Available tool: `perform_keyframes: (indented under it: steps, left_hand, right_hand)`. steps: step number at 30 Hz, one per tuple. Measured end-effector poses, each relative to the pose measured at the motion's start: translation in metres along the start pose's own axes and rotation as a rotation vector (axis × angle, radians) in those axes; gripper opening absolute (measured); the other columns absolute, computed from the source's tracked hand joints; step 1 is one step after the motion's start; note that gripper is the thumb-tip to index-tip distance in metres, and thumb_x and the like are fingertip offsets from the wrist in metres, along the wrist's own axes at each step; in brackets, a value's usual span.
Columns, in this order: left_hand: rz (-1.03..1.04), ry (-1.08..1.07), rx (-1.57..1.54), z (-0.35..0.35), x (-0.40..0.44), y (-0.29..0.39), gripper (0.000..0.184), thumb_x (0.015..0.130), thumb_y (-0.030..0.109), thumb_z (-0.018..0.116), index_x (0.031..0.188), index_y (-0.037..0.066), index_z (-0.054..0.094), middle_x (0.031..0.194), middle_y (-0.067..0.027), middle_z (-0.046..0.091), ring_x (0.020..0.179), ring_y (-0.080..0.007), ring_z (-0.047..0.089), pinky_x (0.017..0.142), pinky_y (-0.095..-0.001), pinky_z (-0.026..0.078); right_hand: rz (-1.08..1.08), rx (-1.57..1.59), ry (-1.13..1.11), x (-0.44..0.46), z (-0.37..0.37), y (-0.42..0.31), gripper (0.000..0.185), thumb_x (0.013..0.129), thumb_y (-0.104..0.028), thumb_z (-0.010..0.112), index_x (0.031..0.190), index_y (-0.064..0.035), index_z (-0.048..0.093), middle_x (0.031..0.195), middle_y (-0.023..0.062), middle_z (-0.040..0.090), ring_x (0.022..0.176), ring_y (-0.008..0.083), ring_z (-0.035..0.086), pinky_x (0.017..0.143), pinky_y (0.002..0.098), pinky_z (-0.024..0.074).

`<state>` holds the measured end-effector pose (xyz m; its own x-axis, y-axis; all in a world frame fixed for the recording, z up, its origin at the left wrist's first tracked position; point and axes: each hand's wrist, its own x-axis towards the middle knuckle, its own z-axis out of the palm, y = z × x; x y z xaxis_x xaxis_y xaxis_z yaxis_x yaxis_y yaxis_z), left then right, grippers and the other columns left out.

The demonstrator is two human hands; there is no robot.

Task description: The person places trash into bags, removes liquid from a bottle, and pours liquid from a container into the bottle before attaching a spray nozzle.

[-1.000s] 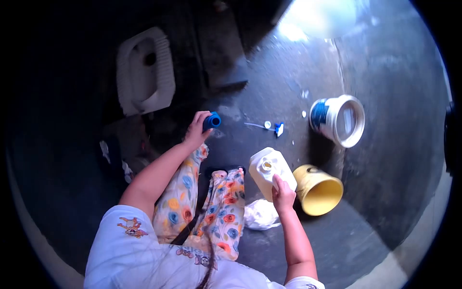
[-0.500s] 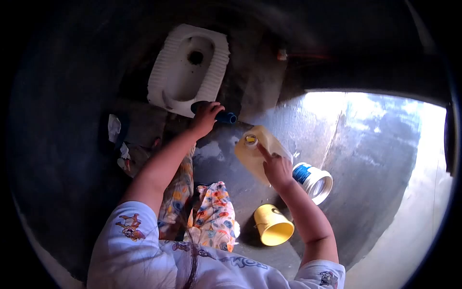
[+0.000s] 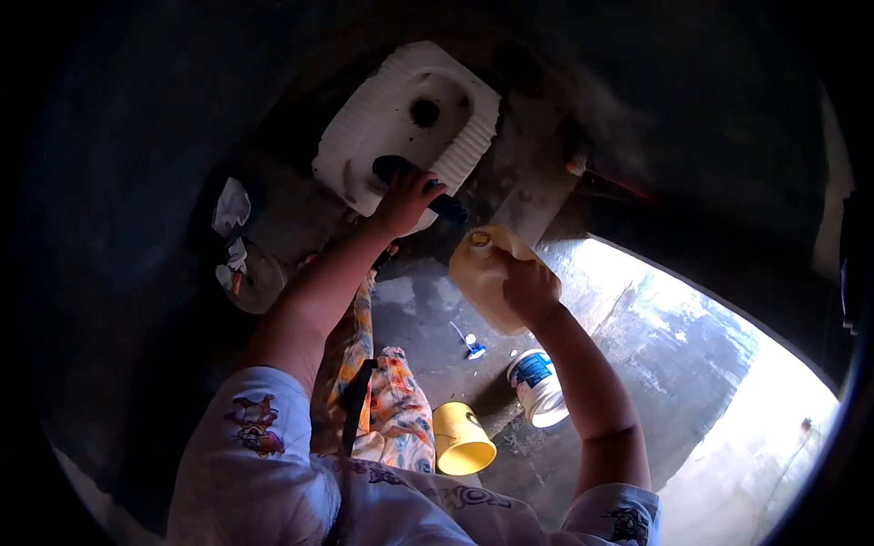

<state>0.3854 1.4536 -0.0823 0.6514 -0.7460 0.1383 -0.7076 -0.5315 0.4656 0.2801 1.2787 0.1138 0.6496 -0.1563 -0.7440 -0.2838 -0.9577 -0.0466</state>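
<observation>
My left hand [image 3: 408, 202] is wrapped round a dark blue bottle [image 3: 448, 210], held tilted over the near end of a white squat toilet [image 3: 341, 136]. The bottle's neck points right, towards a pale yellow jerrycan [image 3: 481, 289]. My right hand [image 3: 530, 289] is closed at the top of the jerrycan, by its handle, with the fingers partly hidden. The jerrycan's mouth sits close to the bottle's neck; I cannot tell whether anything flows between them.
A yellow bucket [image 3: 462, 441] and a white tub with a blue label [image 3: 537, 387] are on the grey floor. A small blue-and-white item [image 3: 474, 348] lies nearby. Crumpled white litter [image 3: 232, 207] is at the left. Bright light falls across the right side.
My right hand has gone from pointing at the jerrycan's mouth to gripping the jerrycan, which is now raised, uncovering the small item on the floor. The view has turned.
</observation>
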Motion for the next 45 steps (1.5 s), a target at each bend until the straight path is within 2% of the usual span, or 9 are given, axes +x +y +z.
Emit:
perform_keyframes:
  steps: [3, 10, 13, 16, 19, 28, 37, 45]
  left_hand:
    - [-0.024, -0.038, 0.001, 0.001, 0.002, -0.012, 0.039, 0.075, 0.008, 0.051, 0.113, 0.015, 0.050, 0.116, -0.0084, 0.041, 0.109, -0.0270, 0.042, 0.092, -0.0536, 0.030]
    - [-0.091, -0.015, -0.070, 0.003, 0.002, -0.022, 0.034, 0.077, 0.009, 0.051, 0.110, 0.015, 0.053, 0.121, -0.0105, 0.039, 0.111, -0.0268, 0.042, 0.093, -0.0513, 0.030]
    - [-0.108, 0.062, -0.117, 0.003, 0.003, -0.026, 0.032, 0.077, 0.011, 0.051, 0.108, 0.015, 0.054, 0.116, -0.0104, 0.040, 0.108, -0.0265, 0.043, 0.092, -0.0497, 0.032]
    - [-0.233, 0.082, -0.264, 0.009, 0.004, -0.029, 0.030, 0.078, 0.012, 0.052, 0.107, 0.016, 0.055, 0.108, -0.0094, 0.041, 0.103, -0.0257, 0.045, 0.090, -0.0487, 0.033]
    - [-0.174, 0.110, -0.102, 0.006, 0.005, -0.032, 0.028, 0.078, 0.013, 0.050, 0.106, 0.016, 0.055, 0.102, -0.0090, 0.040, 0.100, -0.0253, 0.045, 0.089, -0.0490, 0.033]
    - [-0.164, 0.158, -0.022, 0.004, 0.006, -0.047, 0.028, 0.079, 0.014, 0.048, 0.107, 0.016, 0.053, 0.103, -0.0091, 0.040, 0.101, -0.0261, 0.044, 0.090, -0.0506, 0.032]
    - [-0.197, 0.187, -0.031, 0.003, 0.006, -0.055, 0.029, 0.078, 0.013, 0.050, 0.106, 0.015, 0.054, 0.106, -0.0090, 0.041, 0.101, -0.0255, 0.044, 0.088, -0.0475, 0.034]
    - [-0.207, 0.196, -0.022, 0.001, 0.005, -0.056, 0.028, 0.078, 0.014, 0.050, 0.106, 0.016, 0.054, 0.107, -0.0092, 0.042, 0.102, -0.0261, 0.044, 0.089, -0.0485, 0.033]
  right_hand:
    - [0.058, -0.014, 0.014, 0.013, -0.007, -0.011, 0.048, 0.077, -0.005, 0.044, 0.119, -0.0262, 0.052, 0.096, 0.0158, 0.062, 0.091, 0.0302, 0.060, 0.084, 0.0416, 0.0458]
    - [0.016, -0.049, -0.035, 0.029, -0.019, -0.023, 0.049, 0.077, -0.004, 0.044, 0.120, -0.0254, 0.051, 0.098, 0.0168, 0.061, 0.092, 0.0307, 0.060, 0.085, 0.0404, 0.0457]
    - [0.005, -0.063, -0.040, 0.034, -0.021, -0.026, 0.048, 0.076, -0.004, 0.045, 0.119, -0.0250, 0.052, 0.098, 0.0170, 0.061, 0.090, 0.0307, 0.060, 0.084, 0.0402, 0.0462]
    - [0.001, -0.080, -0.020, 0.038, -0.025, -0.031, 0.048, 0.075, -0.004, 0.046, 0.118, -0.0243, 0.052, 0.097, 0.0166, 0.061, 0.090, 0.0302, 0.060, 0.083, 0.0398, 0.0468]
    - [-0.017, -0.090, 0.000, 0.043, -0.026, -0.033, 0.047, 0.075, -0.004, 0.046, 0.118, -0.0239, 0.053, 0.097, 0.0162, 0.062, 0.090, 0.0298, 0.060, 0.082, 0.0396, 0.0470]
    - [-0.038, -0.125, -0.029, 0.065, -0.036, -0.045, 0.047, 0.076, -0.004, 0.045, 0.118, -0.0238, 0.053, 0.098, 0.0151, 0.061, 0.091, 0.0294, 0.060, 0.083, 0.0391, 0.0464]
    - [-0.030, -0.161, -0.055, 0.077, -0.036, -0.048, 0.048, 0.076, -0.003, 0.043, 0.118, -0.0229, 0.052, 0.101, 0.0151, 0.061, 0.094, 0.0298, 0.059, 0.083, 0.0392, 0.0457]
    - [-0.064, -0.178, -0.108, 0.077, -0.047, -0.055, 0.046, 0.075, -0.003, 0.044, 0.117, -0.0213, 0.052, 0.100, 0.0161, 0.060, 0.094, 0.0313, 0.058, 0.083, 0.0400, 0.0454]
